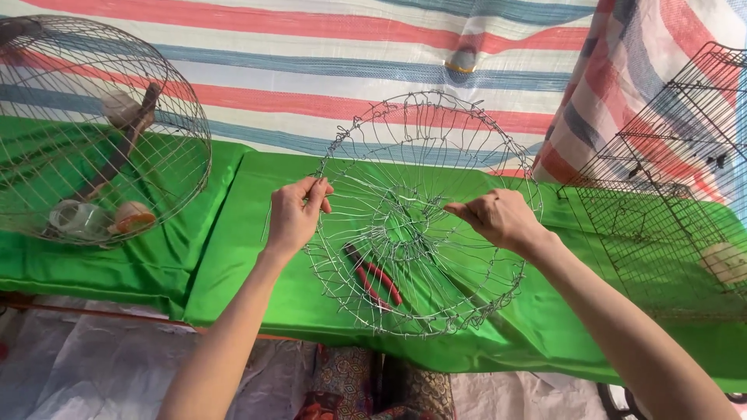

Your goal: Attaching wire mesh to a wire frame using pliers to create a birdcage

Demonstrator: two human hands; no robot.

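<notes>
A round, half-woven wire cage frame (436, 132) stands tilted over the green cloth (233, 257), its open rim facing me. My left hand (294, 214) pinches a wire on the frame's left rim. My right hand (498, 218) is inside the frame, fingers closed on a thin wire near the middle rings. Red-handled pliers (373, 276) lie on the cloth under the frame, between my two hands.
A finished domed wire cage (101, 132) with a perch and small cups sits at the left. A square black wire cage (661, 202) stands at the right. A striped red, blue and white tarp (350, 70) hangs behind. Patterned fabric (366, 389) lies below the table edge.
</notes>
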